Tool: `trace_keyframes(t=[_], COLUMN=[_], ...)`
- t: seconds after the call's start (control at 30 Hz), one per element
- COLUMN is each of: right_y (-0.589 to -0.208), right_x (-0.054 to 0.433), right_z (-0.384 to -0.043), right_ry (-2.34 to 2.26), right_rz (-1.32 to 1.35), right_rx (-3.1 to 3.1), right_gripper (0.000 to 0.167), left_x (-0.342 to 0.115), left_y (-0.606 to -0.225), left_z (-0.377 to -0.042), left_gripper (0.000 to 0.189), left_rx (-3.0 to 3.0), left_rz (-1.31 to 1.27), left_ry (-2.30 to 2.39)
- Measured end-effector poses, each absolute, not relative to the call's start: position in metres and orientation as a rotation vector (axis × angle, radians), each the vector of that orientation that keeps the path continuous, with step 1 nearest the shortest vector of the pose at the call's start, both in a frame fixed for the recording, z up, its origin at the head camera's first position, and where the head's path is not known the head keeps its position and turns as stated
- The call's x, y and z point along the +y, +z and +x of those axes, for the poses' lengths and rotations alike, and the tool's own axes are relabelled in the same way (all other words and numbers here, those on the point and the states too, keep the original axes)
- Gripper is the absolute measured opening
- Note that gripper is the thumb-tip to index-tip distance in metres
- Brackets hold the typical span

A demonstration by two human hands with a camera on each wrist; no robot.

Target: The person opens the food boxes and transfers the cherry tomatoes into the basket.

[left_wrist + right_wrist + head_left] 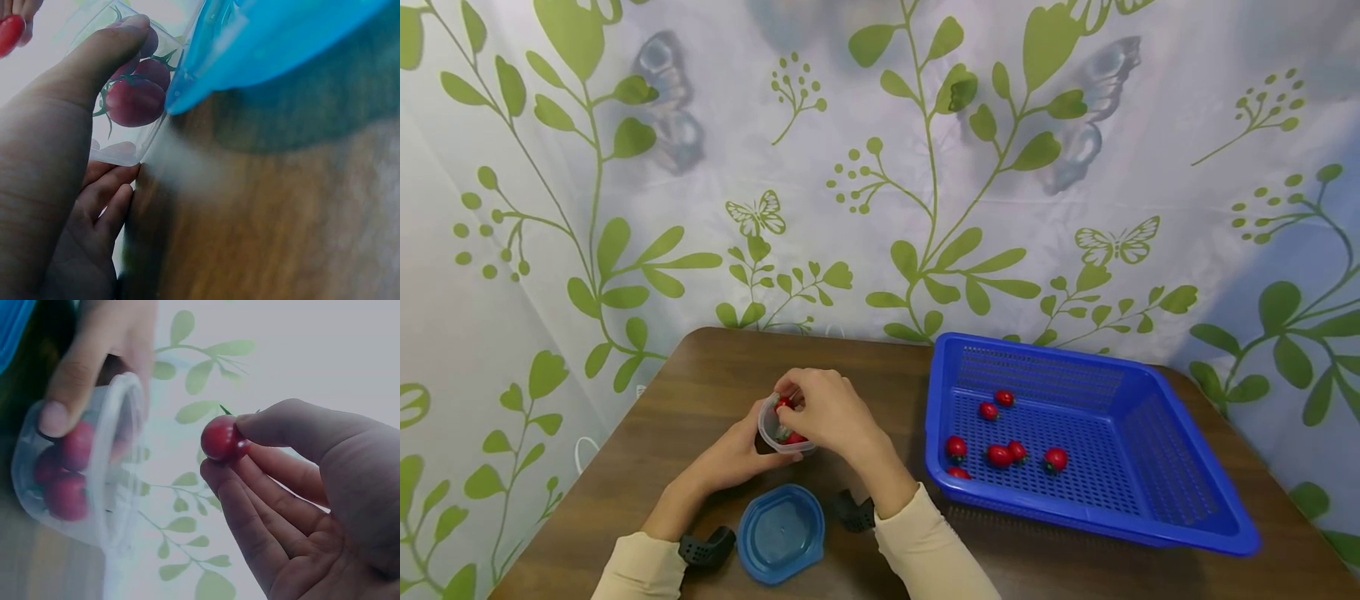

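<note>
My left hand (735, 457) grips a small clear plastic container (767, 429) around its side, thumb along the near wall. Several cherry tomatoes (135, 102) with green stems show through the wall in the left wrist view. Between thumb and fingertips, my right hand (830, 410) pinches another cherry tomato (220, 439) just outside the container's open mouth in the right wrist view. From the head view, that hand is over the container and partly hides the contents. A blue lid (781, 533) lies on the table, close in front of the container.
A large blue plastic basket (1180, 492) stands on the right of the brown wooden table (880, 367), with several cherry tomatoes (999, 456) toward its left side. A patterned curtain (820, 250) hangs behind the table's back edge. Dark bands are at both wrists.
</note>
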State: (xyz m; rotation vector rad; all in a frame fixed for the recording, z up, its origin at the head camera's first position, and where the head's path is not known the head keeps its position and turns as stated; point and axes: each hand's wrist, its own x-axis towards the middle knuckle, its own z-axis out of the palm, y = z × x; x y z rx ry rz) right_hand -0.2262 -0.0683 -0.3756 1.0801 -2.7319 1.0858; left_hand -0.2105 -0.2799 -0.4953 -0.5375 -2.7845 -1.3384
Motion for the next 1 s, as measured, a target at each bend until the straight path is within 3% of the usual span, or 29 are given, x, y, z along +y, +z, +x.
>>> trace_keyframes(t=[1.0], right_y=[-0.351], right_x=[-0.035], right_z=[-0.218], right_ry=[1.020], right_rz=[1.119], right_rx=[-2.618], right_gripper=[0.024], left_x=[-0.277], left_y=[-0.493], left_z=[-0.210], left_gripper=[0.094], left_rx=[-2.794], left_rz=[-0.462], left_ry=[-1.283])
